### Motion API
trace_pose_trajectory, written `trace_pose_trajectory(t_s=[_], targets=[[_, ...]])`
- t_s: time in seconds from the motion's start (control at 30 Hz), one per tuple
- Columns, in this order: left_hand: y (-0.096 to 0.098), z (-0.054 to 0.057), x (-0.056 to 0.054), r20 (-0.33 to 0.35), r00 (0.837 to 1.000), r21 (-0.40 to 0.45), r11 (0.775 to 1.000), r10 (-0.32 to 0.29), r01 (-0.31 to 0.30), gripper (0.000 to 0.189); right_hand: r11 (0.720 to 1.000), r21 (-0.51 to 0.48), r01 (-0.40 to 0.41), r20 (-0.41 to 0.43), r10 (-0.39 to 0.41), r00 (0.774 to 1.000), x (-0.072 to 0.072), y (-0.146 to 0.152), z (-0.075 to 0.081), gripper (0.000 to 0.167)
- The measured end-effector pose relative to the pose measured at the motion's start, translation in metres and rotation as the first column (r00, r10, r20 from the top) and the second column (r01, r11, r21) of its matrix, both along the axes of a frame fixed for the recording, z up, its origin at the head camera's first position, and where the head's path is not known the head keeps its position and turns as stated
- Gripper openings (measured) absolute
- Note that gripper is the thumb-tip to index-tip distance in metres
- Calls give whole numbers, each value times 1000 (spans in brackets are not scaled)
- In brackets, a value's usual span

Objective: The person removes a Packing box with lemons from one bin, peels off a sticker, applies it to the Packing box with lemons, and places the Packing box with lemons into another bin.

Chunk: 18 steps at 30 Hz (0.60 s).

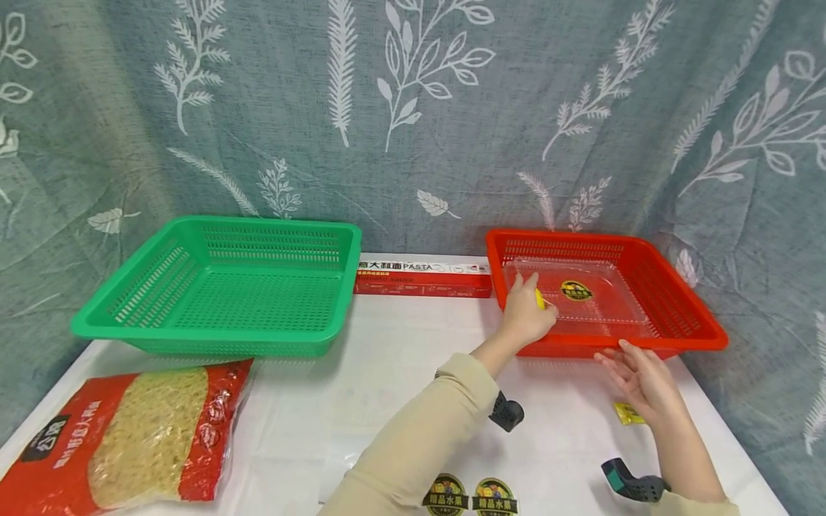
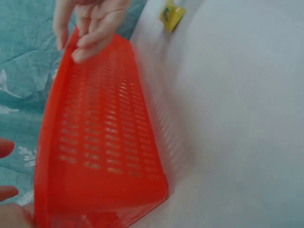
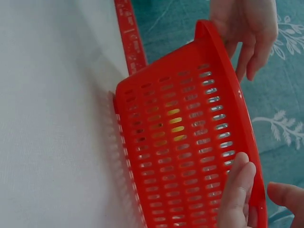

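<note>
Over the left part of the red basket (image 1: pixel 690 322) is my left hand (image 1: pixel 529 315), thumb and fingers spread apart. A small yellow thing (image 1: pixel 540 299) shows between them, and yellow (image 3: pixel 176 128) also appears low behind the basket's slots, away from that hand. At the basket's front rim, my right hand (image 1: pixel 645 380) has its fingers loosely extended against or near the outer wall; contact is hard to tell. Inside the basket lies a clear plastic container (image 1: pixel 613 308) with a black and gold sticker. A yellow wrapped piece (image 2: pixel 171 15) lies on the table by the right forearm.
A green basket (image 1: pixel 271 301) stands at the left, with a red bag of pasta (image 1: pixel 148 437) before it. Between the baskets lies a red and white pasta box (image 1: pixel 422 279). Two round stickers (image 1: pixel 494 497) show at the front edge. A grey-green curtain (image 1: pixel 419 193) hangs behind.
</note>
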<state>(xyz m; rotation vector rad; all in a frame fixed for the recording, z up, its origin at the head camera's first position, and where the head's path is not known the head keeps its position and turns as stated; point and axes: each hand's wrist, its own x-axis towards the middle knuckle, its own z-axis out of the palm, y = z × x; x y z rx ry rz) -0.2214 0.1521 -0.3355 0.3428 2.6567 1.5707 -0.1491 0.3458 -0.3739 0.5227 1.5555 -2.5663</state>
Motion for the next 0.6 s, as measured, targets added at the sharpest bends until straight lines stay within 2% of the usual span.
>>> trace_pose_trajectory(t_s=[0.07, 0.13, 0.23, 0.37, 0.6], targets=[[-7, 2, 0, 7, 1000, 19, 999, -26, 26, 61, 996, 48, -72, -2, 72, 997, 3, -1, 3, 33], [-14, 3, 0, 13, 999, 24, 998, -50, 50, 61, 981, 145, -130, -3, 131, 991, 5, -3, 5, 31], [-24, 6, 1, 26, 996, 44, 996, -84, 83, 60, 920, 338, -197, 14, 204, 979, 7, -5, 6, 34], [-33, 9, 2, 27, 993, 41, 993, -113, 112, 59, 841, 495, -218, 30, 234, 972, 9, -9, 7, 45], [-52, 11, 7, 8, 985, 1, 985, -170, 170, 62, 776, 604, -182, -2, 231, 973, 12, -15, 11, 45]])
